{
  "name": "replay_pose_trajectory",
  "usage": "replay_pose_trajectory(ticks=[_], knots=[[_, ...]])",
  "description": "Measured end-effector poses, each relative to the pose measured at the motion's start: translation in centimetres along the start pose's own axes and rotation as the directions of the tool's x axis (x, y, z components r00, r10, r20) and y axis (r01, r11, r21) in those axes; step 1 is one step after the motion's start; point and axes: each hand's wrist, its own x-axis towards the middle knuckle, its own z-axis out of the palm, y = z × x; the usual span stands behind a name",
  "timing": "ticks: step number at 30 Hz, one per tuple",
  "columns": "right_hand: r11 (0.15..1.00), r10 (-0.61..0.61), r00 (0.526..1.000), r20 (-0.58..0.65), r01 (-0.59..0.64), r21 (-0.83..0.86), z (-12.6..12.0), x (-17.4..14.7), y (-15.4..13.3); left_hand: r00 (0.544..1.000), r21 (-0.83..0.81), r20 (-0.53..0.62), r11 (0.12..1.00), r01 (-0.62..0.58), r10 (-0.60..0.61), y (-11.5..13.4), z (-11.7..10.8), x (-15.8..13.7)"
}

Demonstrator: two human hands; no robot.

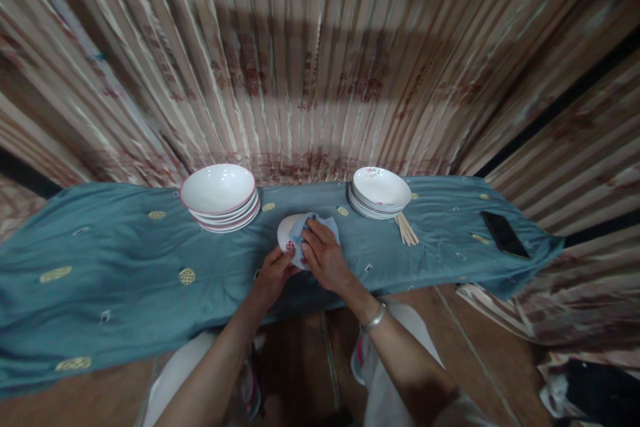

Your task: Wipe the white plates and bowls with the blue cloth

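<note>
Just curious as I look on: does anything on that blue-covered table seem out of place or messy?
Mostly tidy. Among the crockery, a black phone lies near the right end of the cloth-covered table, and the loose chopsticks lie fanned beside the right bowl stack.

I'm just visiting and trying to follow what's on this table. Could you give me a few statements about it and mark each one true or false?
1. The right hand presses a light blue cloth onto a white dish. True.
2. The left hand rests on the phone. False: it holds the dish; the dark phone lies far to the right, untouched.
3. Two stacks of white dishes stand on the teal tablecloth. True: a left stack and a right stack.
4. The chopsticks lie beside the left stack. False: the chopsticks lie by the right stack.
</note>
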Motion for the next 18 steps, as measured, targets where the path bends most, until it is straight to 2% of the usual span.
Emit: replay_pose_trajectory(ticks=[6,12,18], knots=[[0.998,0.057,0.998,-0.017,-0.057,-0.004,0.1,2.0,1.3,1.0,0.069,0.023,0.998,0.01,-0.012,0.1,0.2,-0.4],[0.971,0.206,0.977,-0.06,-0.196,0.139,1.3,2.6,3.6,0.999,0.071,0.024,0.997,0.023,-0.025,0.0,0.0,-0.4],[0.895,0.371,0.928,-0.045,-0.343,0.285,2.3,1.4,5.0,0.999,0.052,0.031,0.998,0.039,-0.04,-0.1,-0.3,-0.2]])
